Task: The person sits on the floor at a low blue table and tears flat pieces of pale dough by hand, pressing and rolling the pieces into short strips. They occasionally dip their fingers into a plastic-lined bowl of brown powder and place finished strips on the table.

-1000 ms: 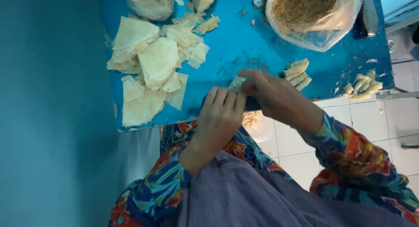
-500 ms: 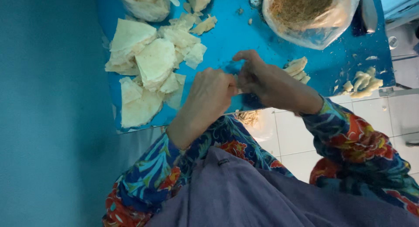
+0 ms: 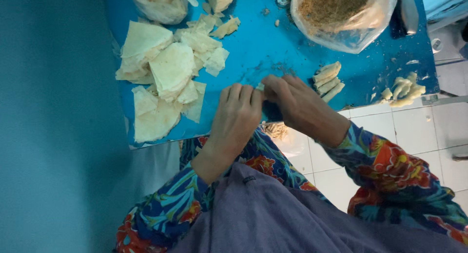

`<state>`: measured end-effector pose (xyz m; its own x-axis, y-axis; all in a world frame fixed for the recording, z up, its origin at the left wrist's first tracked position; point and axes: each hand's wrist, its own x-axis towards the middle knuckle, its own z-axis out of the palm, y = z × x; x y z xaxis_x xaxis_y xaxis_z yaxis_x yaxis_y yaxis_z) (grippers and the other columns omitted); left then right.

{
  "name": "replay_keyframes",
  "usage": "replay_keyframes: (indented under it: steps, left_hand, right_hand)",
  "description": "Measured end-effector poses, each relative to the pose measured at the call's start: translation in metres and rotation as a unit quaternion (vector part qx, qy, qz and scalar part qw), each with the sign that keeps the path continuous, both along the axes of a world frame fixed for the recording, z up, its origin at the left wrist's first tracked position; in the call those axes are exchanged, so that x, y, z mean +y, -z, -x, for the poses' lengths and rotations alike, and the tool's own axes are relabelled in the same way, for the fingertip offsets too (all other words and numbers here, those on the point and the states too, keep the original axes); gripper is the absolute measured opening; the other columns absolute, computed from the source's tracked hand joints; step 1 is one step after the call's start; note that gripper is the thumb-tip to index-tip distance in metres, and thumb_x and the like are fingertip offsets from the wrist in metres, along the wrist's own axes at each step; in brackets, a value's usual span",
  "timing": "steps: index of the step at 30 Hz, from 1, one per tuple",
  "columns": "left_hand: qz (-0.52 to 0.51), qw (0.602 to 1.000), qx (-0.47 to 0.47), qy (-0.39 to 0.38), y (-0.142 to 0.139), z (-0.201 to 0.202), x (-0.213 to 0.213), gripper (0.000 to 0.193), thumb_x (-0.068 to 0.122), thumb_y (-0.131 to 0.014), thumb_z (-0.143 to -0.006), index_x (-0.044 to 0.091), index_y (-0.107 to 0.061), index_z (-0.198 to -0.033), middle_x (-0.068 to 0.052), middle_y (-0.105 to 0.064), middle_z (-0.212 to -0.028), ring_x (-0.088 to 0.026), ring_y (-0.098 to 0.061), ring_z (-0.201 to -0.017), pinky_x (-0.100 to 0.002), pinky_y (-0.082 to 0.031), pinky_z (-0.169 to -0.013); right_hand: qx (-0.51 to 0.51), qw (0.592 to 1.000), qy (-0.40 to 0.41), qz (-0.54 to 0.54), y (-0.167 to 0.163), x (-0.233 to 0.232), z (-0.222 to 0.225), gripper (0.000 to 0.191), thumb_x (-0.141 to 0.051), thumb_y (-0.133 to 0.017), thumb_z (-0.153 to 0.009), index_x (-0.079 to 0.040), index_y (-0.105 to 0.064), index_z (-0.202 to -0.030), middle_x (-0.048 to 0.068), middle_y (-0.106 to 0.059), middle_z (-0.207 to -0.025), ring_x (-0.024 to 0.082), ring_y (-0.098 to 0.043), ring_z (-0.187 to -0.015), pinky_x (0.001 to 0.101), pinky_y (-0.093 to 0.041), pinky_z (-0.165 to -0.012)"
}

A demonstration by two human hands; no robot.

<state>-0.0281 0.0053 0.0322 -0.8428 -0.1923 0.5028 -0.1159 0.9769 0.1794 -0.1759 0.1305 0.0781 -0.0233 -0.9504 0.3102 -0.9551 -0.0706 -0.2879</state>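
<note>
Since half a second ago both hands have slid back toward the near edge of the bright blue table top (image 3: pixel 273 48), and the small pale pastry piece (image 3: pixel 260 87) has come with them, its tip now showing between the fingertips. The left hand (image 3: pixel 237 115) lies palm down, wrist bent up from the patterned floral sleeve (image 3: pixel 165 209), its fingers curled side by side and closed onto the left end of the pastry piece. The right hand (image 3: pixel 298 106) comes in from the other side, knuckles raised, thumb and forefinger pinched on the same piece, so the two hands meet fingertip to fingertip just above the table top. How tightly either hand presses cannot be told.

On the table top, left of the hands, lies a loose heap of thin cream-coloured pastry sheets (image 3: pixel 165 75), some folded into triangles. Right of the hands, near the table's near edge, sits a small cluster of finished pale rolled pastries (image 3: pixel 328 80), and further right a second group of rolled pieces (image 3: pixel 403 91). At the far side of the table top stands a clear plastic bag of brown crumbly filling (image 3: pixel 336 12).
</note>
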Motion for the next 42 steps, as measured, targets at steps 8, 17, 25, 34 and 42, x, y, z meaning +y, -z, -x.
replay_keyframes:
  steps: [8,17,25,34,42]
  left_hand:
    - [0.047,0.998,-0.032,0.013,-0.007,-0.021,0.01,0.016,0.011,-0.068,-0.09,0.004,-0.067,-0.104,-0.006,-0.058,-0.091,-0.022,-0.057,-0.093,-0.039,-0.047,-0.091]
    - [0.054,0.992,-0.07,-0.094,-0.015,-0.02,0.032,0.061,0.043,-0.059,-0.1,-0.002,-0.059,-0.143,-0.012,-0.057,-0.137,-0.025,-0.049,-0.13,-0.051,-0.036,-0.114]
    - [0.059,0.982,-0.065,-0.168,-0.016,-0.029,-0.014,0.051,0.04,-0.063,-0.103,0.006,-0.058,-0.14,-0.008,-0.058,-0.136,-0.026,-0.049,-0.13,-0.056,-0.032,-0.109]
    - [0.141,0.974,-0.02,-0.177,-0.004,-0.058,-0.055,0.008,0.007,-0.074,-0.102,0.012,-0.068,-0.105,-0.004,-0.059,-0.108,-0.022,-0.053,-0.118,-0.054,-0.031,-0.113]
    - [-0.124,0.986,0.059,-0.096,-0.025,-0.059,-0.066,0.004,0.008,-0.071,-0.102,0.009,-0.069,-0.105,-0.004,-0.068,-0.104,-0.028,-0.058,-0.109,-0.052,-0.032,-0.101]
  right_hand:
    - [-0.082,0.995,0.013,-0.048,0.009,0.016,0.006,0.042,-0.004,-0.065,-0.097,0.001,-0.047,-0.135,0.012,-0.07,-0.1,0.031,-0.072,-0.093,0.04,-0.057,-0.075]
    - [0.189,0.975,0.091,-0.075,-0.001,0.024,-0.042,0.061,0.004,-0.063,-0.086,0.007,-0.046,-0.144,0.02,-0.056,-0.149,0.034,-0.05,-0.143,0.0507,-0.038,-0.12]
    - [0.137,0.981,0.136,-0.033,0.011,0.001,-0.03,0.068,0.003,-0.06,-0.088,-0.004,-0.045,-0.155,0.014,-0.057,-0.144,0.03,-0.05,-0.139,0.0506,-0.033,-0.116]
    - [0.158,0.959,0.232,0.042,-0.006,0.074,0.02,0.057,0.001,-0.069,-0.097,-0.002,-0.045,-0.149,0.01,-0.071,-0.125,0.029,-0.06,-0.1,0.0486,-0.041,-0.093]
    - [0.101,0.961,0.256,0.024,0.005,0.095,0.044,0.055,0.015,-0.058,-0.105,0.001,-0.036,-0.153,0.017,-0.07,-0.125,0.032,-0.068,-0.11,0.0452,-0.052,-0.098]
